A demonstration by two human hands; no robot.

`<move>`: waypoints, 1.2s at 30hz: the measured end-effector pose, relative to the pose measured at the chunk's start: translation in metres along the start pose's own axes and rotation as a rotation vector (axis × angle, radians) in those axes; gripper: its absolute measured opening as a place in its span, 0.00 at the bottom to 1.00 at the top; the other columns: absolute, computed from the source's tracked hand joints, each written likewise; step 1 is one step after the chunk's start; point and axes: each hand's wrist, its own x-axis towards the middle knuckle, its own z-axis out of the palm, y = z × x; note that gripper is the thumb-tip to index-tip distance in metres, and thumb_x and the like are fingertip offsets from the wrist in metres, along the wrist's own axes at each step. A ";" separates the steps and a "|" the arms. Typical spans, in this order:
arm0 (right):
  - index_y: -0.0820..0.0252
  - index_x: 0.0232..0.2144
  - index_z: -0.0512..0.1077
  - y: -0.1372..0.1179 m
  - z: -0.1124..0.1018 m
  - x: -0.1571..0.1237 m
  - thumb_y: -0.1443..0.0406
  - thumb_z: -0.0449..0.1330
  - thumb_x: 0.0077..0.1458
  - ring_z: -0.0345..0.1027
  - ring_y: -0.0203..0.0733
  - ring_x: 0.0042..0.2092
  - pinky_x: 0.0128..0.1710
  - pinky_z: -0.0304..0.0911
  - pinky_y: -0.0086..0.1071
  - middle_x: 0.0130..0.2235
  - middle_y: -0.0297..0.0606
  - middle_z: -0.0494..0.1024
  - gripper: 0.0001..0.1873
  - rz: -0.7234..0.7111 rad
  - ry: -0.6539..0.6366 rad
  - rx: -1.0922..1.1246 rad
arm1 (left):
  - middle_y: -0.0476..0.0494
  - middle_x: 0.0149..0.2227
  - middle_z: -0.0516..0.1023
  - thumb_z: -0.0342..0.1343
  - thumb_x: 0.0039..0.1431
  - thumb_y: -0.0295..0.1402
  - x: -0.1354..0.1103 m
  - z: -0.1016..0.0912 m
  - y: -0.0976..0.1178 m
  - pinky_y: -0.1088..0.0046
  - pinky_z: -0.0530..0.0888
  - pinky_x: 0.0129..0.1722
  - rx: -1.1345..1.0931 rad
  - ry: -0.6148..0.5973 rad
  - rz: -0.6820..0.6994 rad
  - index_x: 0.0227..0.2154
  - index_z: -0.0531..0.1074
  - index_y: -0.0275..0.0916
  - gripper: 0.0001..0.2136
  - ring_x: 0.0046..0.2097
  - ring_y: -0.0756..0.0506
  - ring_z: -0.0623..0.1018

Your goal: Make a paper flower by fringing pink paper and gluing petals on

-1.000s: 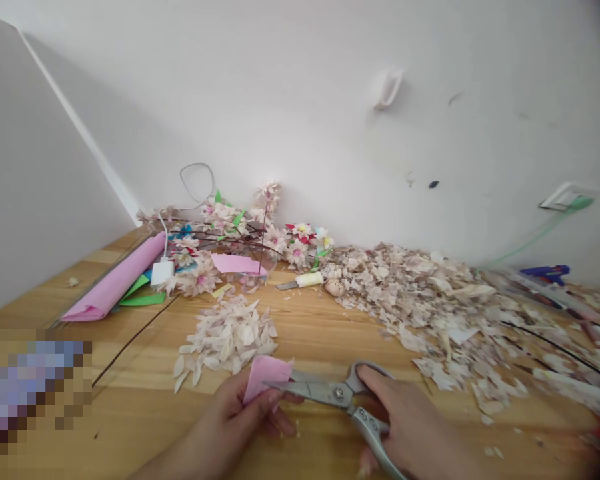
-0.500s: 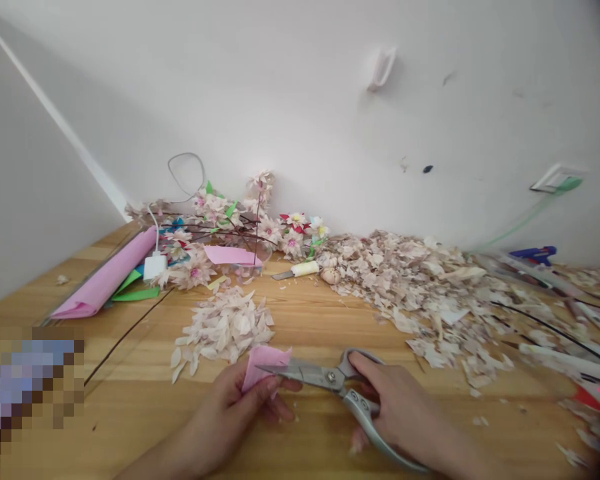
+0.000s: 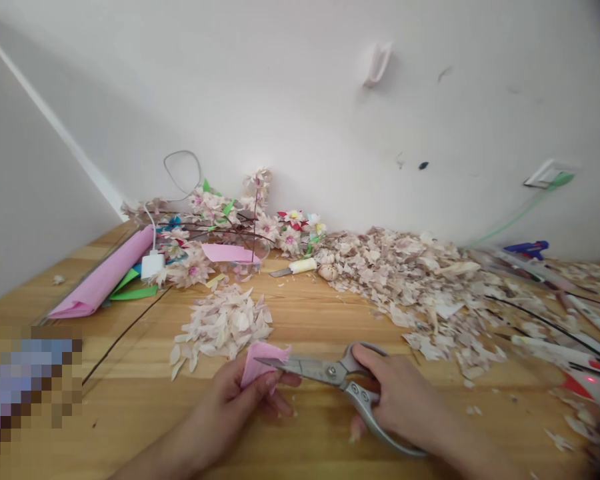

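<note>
a piece of pink paper (image 3: pixel 265 351) is pinched between the thumb and fingers of the left hand (image 3: pixel 234 395), above the near part of the tabletop (image 3: pixel 305 320). silver scissors (image 3: pixel 331 372) reach across its face, tip pointing left; the right hand (image 3: pixel 400 399) is wrapped around their handles, thumb at the upper loop. just beyond the paper is a loose pile of pale petal-shaped pieces (image 3: pixel 225 323). farther back, a knife (image 3: pixel 303 266) with a pale yellow handle lies beside a garlic bulb (image 3: pixel 328 272), next to a wide heap of papery skins (image 3: pixel 395 270). left of the knife, flowers (image 3: pixel 267 227) crowd near the wall, with a white charger (image 3: pixel 153 265) and a pink paper roll (image 3: pixel 103 273) beyond.
</note>
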 end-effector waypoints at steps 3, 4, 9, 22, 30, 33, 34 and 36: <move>0.55 0.27 0.62 0.000 -0.001 0.001 0.53 0.66 0.34 0.66 0.42 0.30 0.26 0.53 0.28 0.29 0.31 0.73 0.21 0.005 -0.003 -0.012 | 0.45 0.28 0.81 0.56 0.50 0.45 0.001 0.000 0.000 0.74 0.72 0.29 0.016 -0.004 0.006 0.34 0.74 0.38 0.15 0.27 0.47 0.78; 0.55 0.27 0.62 -0.001 -0.002 0.001 0.53 0.66 0.34 0.66 0.42 0.31 0.26 0.53 0.28 0.29 0.31 0.73 0.21 0.001 -0.007 -0.016 | 0.46 0.27 0.81 0.56 0.50 0.44 0.001 -0.001 0.000 0.74 0.72 0.29 0.020 -0.006 0.016 0.34 0.74 0.38 0.15 0.27 0.47 0.78; 0.55 0.29 0.62 -0.003 0.001 0.001 0.53 0.66 0.35 0.66 0.42 0.32 0.28 0.53 0.28 0.31 0.32 0.73 0.22 -0.043 -0.017 -0.016 | 0.47 0.23 0.80 0.55 0.51 0.44 0.000 -0.004 -0.003 0.75 0.72 0.29 0.030 0.003 0.058 0.32 0.74 0.38 0.14 0.27 0.47 0.77; 0.54 0.31 0.63 -0.003 0.006 -0.001 0.49 0.66 0.31 0.68 0.45 0.33 0.26 0.53 0.28 0.32 0.32 0.75 0.26 0.008 -0.029 -0.017 | 0.48 0.24 0.80 0.55 0.52 0.42 -0.001 -0.002 -0.001 0.74 0.72 0.29 0.035 -0.019 0.051 0.33 0.74 0.38 0.13 0.27 0.47 0.78; 0.54 0.28 0.62 -0.001 0.005 0.000 0.53 0.63 0.38 0.67 0.43 0.30 0.25 0.52 0.28 0.28 0.31 0.74 0.19 -0.013 0.014 -0.037 | 0.46 0.27 0.80 0.56 0.51 0.42 0.000 -0.001 0.000 0.74 0.72 0.29 0.000 0.004 0.028 0.34 0.74 0.36 0.14 0.27 0.47 0.78; 0.54 0.28 0.62 -0.001 0.004 0.000 0.53 0.63 0.38 0.67 0.43 0.30 0.26 0.53 0.29 0.28 0.31 0.74 0.18 -0.027 0.017 -0.044 | 0.48 0.23 0.79 0.55 0.52 0.42 -0.001 -0.001 0.001 0.74 0.72 0.30 0.031 -0.006 0.033 0.34 0.74 0.36 0.14 0.28 0.47 0.77; 0.54 0.28 0.62 -0.002 0.004 -0.001 0.53 0.63 0.38 0.67 0.43 0.30 0.26 0.53 0.29 0.28 0.31 0.74 0.18 -0.026 0.018 -0.047 | 0.48 0.23 0.79 0.55 0.52 0.42 -0.001 -0.001 0.001 0.74 0.72 0.30 0.038 -0.009 0.038 0.34 0.74 0.36 0.14 0.28 0.47 0.77; 0.54 0.29 0.62 -0.002 0.004 -0.001 0.53 0.63 0.38 0.67 0.43 0.30 0.26 0.54 0.29 0.29 0.31 0.74 0.18 -0.022 0.024 -0.051 | 0.47 0.24 0.80 0.54 0.52 0.42 0.000 -0.002 0.000 0.74 0.72 0.30 0.041 -0.012 0.045 0.35 0.73 0.37 0.14 0.27 0.47 0.77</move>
